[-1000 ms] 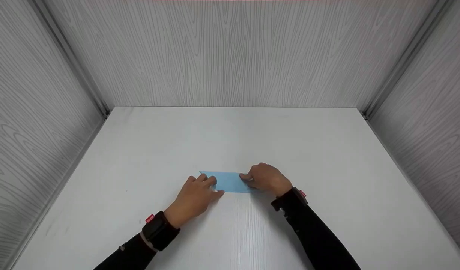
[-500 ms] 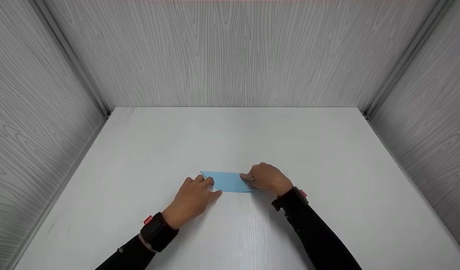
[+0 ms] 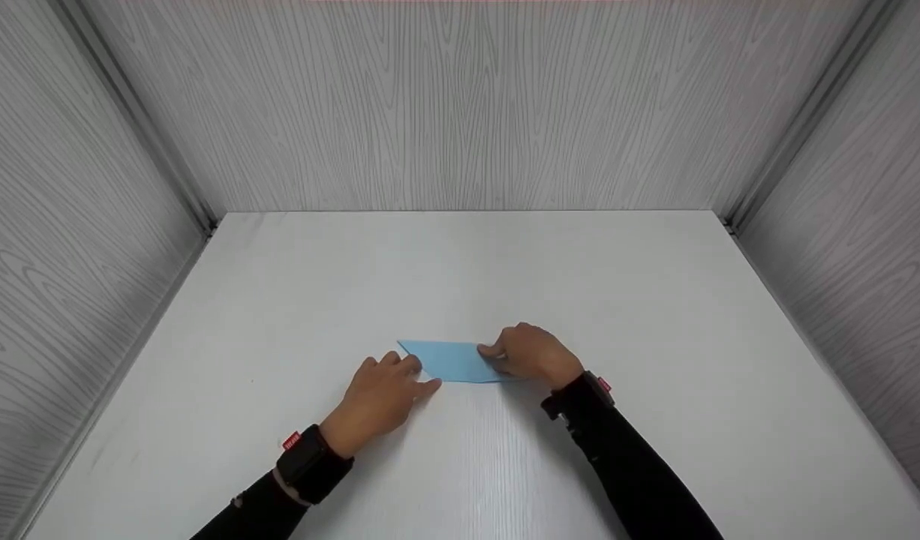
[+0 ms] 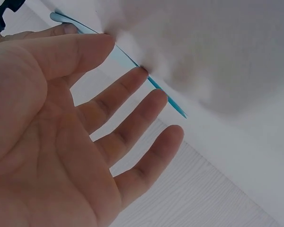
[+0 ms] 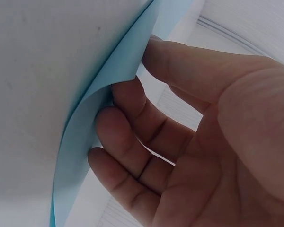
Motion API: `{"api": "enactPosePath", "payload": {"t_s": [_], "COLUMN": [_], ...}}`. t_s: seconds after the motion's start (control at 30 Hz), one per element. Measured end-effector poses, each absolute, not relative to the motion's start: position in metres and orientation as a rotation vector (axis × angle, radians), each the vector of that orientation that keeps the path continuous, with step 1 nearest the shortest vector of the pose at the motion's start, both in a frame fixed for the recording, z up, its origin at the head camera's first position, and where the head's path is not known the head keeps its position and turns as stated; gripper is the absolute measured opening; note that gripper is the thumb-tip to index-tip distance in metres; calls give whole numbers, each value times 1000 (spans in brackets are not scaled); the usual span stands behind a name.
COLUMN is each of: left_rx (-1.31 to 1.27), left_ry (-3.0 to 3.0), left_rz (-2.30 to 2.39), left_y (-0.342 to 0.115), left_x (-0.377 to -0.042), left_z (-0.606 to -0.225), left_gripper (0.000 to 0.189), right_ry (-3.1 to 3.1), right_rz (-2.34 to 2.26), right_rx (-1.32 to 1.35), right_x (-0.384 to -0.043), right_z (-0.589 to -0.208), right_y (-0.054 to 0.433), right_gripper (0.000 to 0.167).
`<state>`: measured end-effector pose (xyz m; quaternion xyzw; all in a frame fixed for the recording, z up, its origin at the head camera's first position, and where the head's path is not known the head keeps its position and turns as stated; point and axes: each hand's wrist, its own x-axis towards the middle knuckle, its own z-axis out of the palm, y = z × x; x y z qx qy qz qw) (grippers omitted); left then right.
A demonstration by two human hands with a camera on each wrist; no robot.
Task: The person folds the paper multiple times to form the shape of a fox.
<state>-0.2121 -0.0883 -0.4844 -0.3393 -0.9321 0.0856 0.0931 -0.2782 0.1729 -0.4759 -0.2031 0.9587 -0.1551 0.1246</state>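
A folded sheet of light blue paper [image 3: 451, 361] lies on the white table in front of me, its left end slanting to a point. At that slanted end is my left hand [image 3: 383, 394], fingers spread and fairly straight, the tips at the paper's edge. The left wrist view shows the paper [image 4: 176, 105] edge-on beyond the fingertips. My right hand [image 3: 536, 355] pinches the paper's right part. In the right wrist view, a lifted flap of the paper [image 5: 75, 156] sits between thumb and index finger, the other fingers bent against it. The paper's right end is hidden under that hand.
The white table [image 3: 460, 277] spreads out around the paper. Grey wood-grain panels stand on the left [image 3: 77, 225], at the back [image 3: 460, 105] and on the right [image 3: 850, 225]. Both wrists wear dark bands.
My left hand has slid slightly left, uncovering more of the paper's slanted left edge. The right hand keeps its hold at nearly the same spot.
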Motion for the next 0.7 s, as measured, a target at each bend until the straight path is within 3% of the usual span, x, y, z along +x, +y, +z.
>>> {"api": "enactPosePath", "payload": {"t_s": [0.37, 0.7], "left_rx": [-1045, -1109], "left_ry": [-2828, -2752], "left_rz": [133, -185], "left_y": [-91, -72], "left_x": [-211, -252], "left_z": [-475, -470], "left_gripper": [36, 35], "right_ry": [2807, 2793], "right_rz": [-443, -417], "right_rx": [-603, -655], "right_x": [-279, -281], "right_z": [-478, -476], "right_y": [172, 172], "right_gripper": [29, 29]}}
